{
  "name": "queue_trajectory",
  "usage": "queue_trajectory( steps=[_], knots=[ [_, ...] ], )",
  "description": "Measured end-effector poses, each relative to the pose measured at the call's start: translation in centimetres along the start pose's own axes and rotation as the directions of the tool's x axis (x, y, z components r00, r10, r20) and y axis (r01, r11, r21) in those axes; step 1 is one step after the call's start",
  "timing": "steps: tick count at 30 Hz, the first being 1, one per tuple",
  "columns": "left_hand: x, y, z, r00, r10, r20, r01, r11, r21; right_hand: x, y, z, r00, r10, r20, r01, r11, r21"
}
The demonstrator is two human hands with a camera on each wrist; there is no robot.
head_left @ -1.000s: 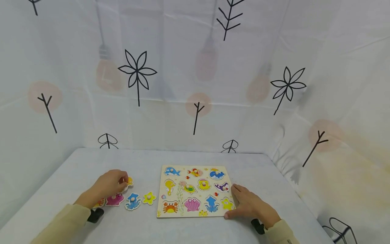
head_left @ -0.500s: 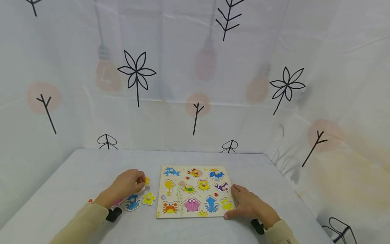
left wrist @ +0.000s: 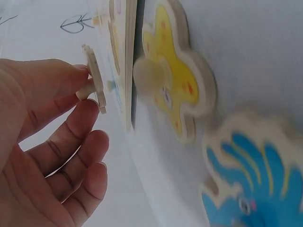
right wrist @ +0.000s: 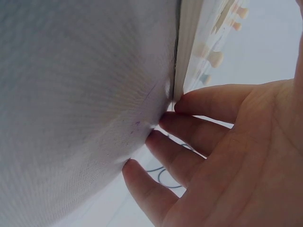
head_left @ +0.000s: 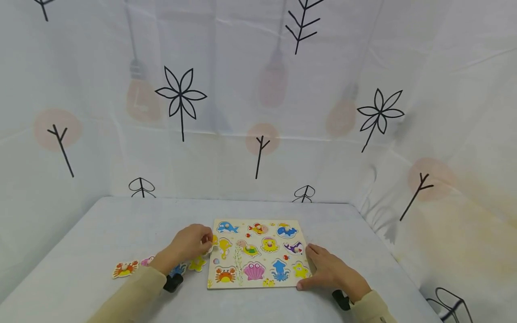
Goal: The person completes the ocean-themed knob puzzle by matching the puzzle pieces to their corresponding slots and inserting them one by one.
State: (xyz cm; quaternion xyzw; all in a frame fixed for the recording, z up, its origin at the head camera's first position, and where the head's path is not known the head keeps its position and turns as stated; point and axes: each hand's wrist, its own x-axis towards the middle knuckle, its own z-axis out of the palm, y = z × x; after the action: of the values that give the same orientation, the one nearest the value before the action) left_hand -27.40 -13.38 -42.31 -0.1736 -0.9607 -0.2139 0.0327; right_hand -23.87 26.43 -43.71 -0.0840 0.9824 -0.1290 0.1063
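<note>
My left hand (head_left: pixel 190 244) pinches a small yellow knobbed puzzle piece (head_left: pixel 215 241) over the left edge of the wooden sea-animal puzzle board (head_left: pixel 238 284). In the left wrist view, thumb and fingertips hold the piece (left wrist: pixel 96 78) by its knob, edge-on to the camera, and the other fingers are loosely bent. My right hand (head_left: pixel 333 269) rests at the board's right side, fingers extended along the edge and thumb by the near corner. The right wrist view has its fingertips on the cloth, one at the board's side (right wrist: pixel 188 47).
Left of the board lie a yellow starfish piece (head_left: pixel 197 264), a blue squid piece (left wrist: pixel 255 189), a pink shell piece (head_left: pixel 147 260) and a crab piece (head_left: pixel 124 269), partly behind the left arm. Several knobbed pieces, such as the octopus (head_left: pixel 270 245), sit in the board. A patterned white curtain (head_left: pixel 226 166) hangs behind.
My left hand has carried the yellow piece rightward, from above the loose pieces to the board's left edge, uncovering the crab piece. The right hand and board have stayed put.
</note>
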Motion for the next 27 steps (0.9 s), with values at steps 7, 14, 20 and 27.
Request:
queue_trajectory(
  steps=[7, 14, 20, 27],
  knots=[
    [0.3, 1.1, 0.9, 0.998, 0.057, 0.011, -0.057, 0.998, 0.004, 0.1, 0.1, 0.2, 1.000, -0.011, -0.011, 0.011, 1.000, -0.007],
    [0.5, 1.8, 1.5, 0.997, 0.062, 0.040, -0.062, 0.998, 0.001, -0.1, 0.1, 0.1, 0.999, -0.031, -0.012, 0.031, 0.999, -0.013],
    [0.2, 2.2, 1.4, 0.995, 0.076, 0.059, -0.075, 0.997, -0.016, -0.1, 0.1, 0.0, 0.999, -0.033, -0.009, 0.033, 0.999, -0.027],
    [0.3, 2.0, 1.3, 0.992, 0.099, 0.084, -0.099, 0.995, -0.008, -0.1, 0.1, 0.0, 0.999, -0.030, -0.011, 0.030, 0.999, -0.022]
  ],
)
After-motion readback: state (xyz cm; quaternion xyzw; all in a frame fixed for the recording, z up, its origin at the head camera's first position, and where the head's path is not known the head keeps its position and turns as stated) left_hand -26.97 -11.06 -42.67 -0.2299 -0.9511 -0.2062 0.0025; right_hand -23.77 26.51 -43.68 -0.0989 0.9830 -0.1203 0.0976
